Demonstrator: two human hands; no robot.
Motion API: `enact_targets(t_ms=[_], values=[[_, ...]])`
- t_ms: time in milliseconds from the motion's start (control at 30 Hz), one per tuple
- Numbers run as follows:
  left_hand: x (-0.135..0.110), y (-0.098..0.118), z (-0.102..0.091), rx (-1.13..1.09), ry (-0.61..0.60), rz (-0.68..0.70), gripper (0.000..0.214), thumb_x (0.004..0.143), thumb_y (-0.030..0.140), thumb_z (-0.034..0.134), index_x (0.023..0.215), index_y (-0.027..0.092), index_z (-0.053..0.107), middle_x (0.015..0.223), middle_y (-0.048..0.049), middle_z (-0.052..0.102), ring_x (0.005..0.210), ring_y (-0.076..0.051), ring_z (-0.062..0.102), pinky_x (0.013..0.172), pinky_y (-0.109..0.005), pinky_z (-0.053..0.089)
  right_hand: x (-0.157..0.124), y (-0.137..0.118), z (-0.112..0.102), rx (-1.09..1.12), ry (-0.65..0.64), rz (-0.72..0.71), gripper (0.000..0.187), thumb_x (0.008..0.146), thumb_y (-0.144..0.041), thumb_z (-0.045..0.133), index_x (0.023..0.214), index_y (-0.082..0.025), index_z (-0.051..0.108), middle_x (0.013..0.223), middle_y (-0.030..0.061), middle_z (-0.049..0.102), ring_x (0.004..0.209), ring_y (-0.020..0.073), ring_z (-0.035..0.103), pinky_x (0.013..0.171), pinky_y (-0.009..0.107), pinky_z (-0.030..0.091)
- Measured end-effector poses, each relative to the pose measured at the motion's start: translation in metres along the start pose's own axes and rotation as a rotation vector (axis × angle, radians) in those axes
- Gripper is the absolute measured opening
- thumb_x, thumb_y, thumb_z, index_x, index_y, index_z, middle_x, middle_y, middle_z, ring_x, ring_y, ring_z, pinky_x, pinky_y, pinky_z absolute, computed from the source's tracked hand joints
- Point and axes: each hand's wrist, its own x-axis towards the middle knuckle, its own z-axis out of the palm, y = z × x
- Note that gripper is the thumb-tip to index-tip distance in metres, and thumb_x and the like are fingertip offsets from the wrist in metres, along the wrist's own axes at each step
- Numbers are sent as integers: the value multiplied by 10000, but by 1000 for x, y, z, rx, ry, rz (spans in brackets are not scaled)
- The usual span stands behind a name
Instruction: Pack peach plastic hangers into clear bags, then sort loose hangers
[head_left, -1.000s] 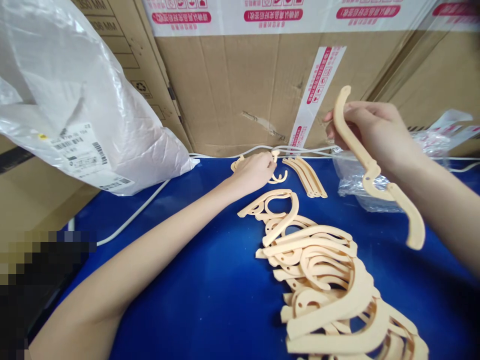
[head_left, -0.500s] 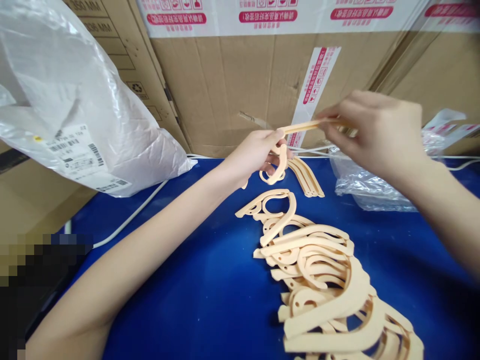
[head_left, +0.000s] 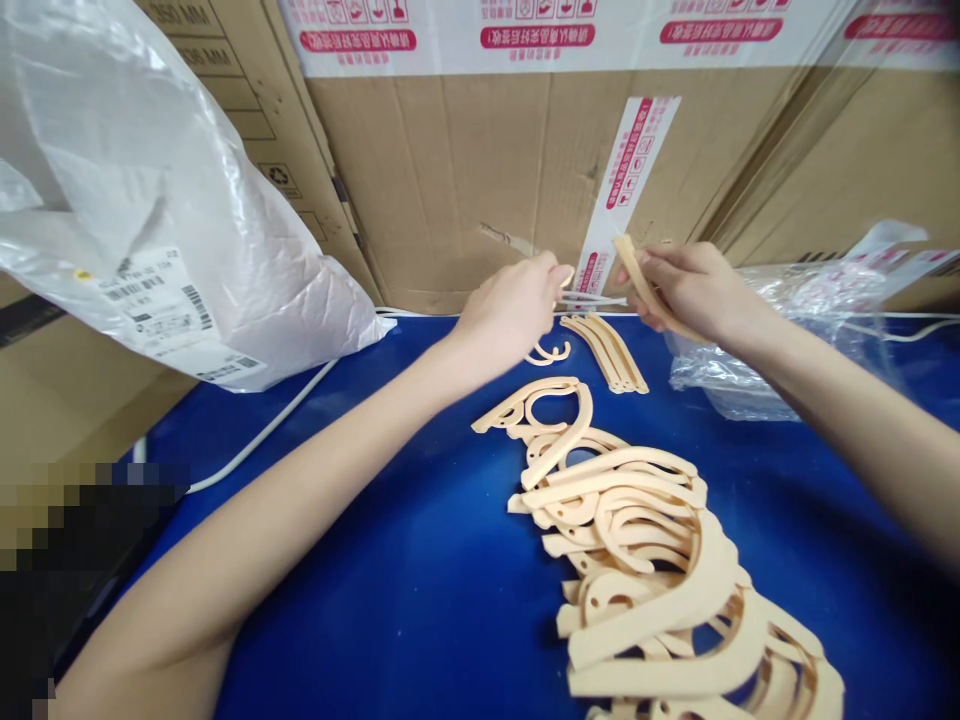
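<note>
smooth plastic hanger parts (head_left: pixel 705 590), glossy tabletop (head_left: pixel 390 560), crinkled clear film (head_left: pixel 750 385), matt cardboard boxes (head_left: pixel 450 170), shiny plastic bag (head_left: pixel 225 200)

The table (head_left: pixel 375 600) is deep blue. On it, the hanger pile (head_left: pixel 660 610) is pale beige; behind the table, the brown carton (head_left: pixel 450 180) carries white tape (head_left: pixel 450 54) with pinkish-red printing.

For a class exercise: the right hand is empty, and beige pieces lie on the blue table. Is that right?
The right hand is not empty: the head view shows it holding a curved beige piece. Beige pieces do lie on the blue table.
</note>
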Motion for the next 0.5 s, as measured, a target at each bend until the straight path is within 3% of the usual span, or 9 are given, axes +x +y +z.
enact_targets(t_ms=[100,233,400,500], values=[[10,-22,-12,-48,-213,-173,271,999,245,390,832,161,587,834,-34,652,676,-132,639,642,-238,463,6,13,-2,-13,109,16,342,1015,-368,336,983,-157,603,740,63,652,597,135,546,588,287,415],[18,-51,-20,8,-345,-305,196,917,147,489,783,135,631,778,-39,678,639,-139,682,628,-232,503,2,19,-6,-97,134,-71,224,929,-389,532,961,-182,609,893,90,706,701,164,598,665,310,428],[18,-67,-20,189,-284,-342,95,849,232,650,860,151,698,883,-66,745,785,-198,710,706,-275,516,-20,29,-6,-232,63,-194,218,928,-379,502,935,-197,622,932,113,724,731,218,642,658,350,433],[17,-66,-21,322,-182,-314,199,805,273,714,964,154,698,1059,-93,743,995,-262,681,825,-330,489,-34,42,0,-247,-12,-285,204,930,-346,490,952,-192,622,969,116,715,799,233,678,711,361,488]])
